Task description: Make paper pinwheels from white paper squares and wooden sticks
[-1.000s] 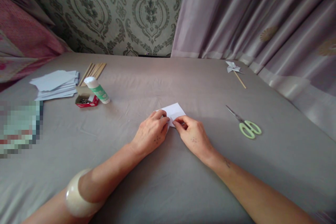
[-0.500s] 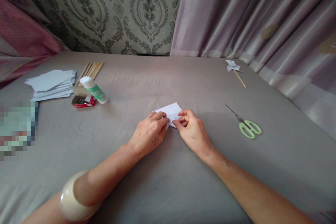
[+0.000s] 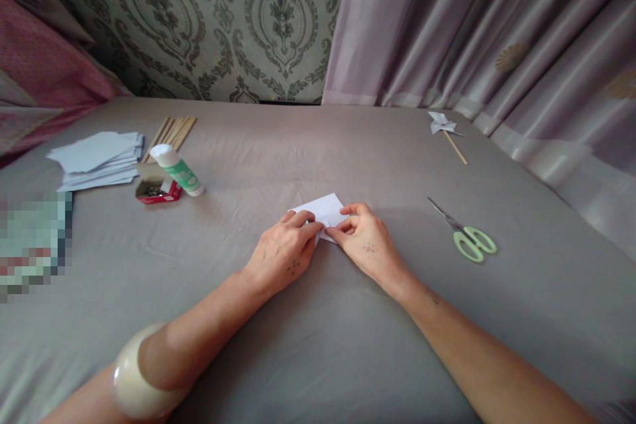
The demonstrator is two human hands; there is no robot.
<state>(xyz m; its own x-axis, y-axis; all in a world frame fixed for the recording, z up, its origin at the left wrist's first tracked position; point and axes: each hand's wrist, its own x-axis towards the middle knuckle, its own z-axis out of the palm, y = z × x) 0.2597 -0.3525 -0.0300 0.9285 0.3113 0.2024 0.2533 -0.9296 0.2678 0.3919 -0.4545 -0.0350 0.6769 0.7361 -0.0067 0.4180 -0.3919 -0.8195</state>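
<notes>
Where a small folded sheet of plain white paper [image 3: 322,205] is laid on the smooth grey cloth surface [image 3: 318,344], the clock centre is taken, with 12 o'clock toward the wall. The paper is touched by both bare hands. From its 8 o'clock side it is gripped by the left hand [image 3: 285,248], whose fingers are curled over it; the fingertips are partly hidden. At 4 o'clock, the right hand [image 3: 370,242] is held narrow: the thumb tip is rested at the paper's near edge and the index finger is raised slightly apart; whether a pinch is made cannot be told. A wide, glossy cream bangle [image 3: 132,381] is worn on the left forearm, between 7 and 8 o'clock.

At 3 o'clock, metal-bladed scissors with pale green handles [image 3: 460,232] are laid, tips directed between 10 and 11 o'clock. At 2 o'clock, a white paper pinwheel on a thin wooden stick [image 3: 441,124] is seen. Between 9 and 10 o'clock, a white-and-green cylindrical glue stick [image 3: 181,174] is placed just beside an open red cardboard box [image 3: 161,198], in which small metallic items are contained. Beyond, at 10 o'clock, light-brown wooden sticks [image 3: 177,132] are grouped; farther left, white paper sheets [image 3: 94,154] are stacked. At 12 o'clock, grey-green patterned wallpaper [image 3: 278,20] is noted.
</notes>
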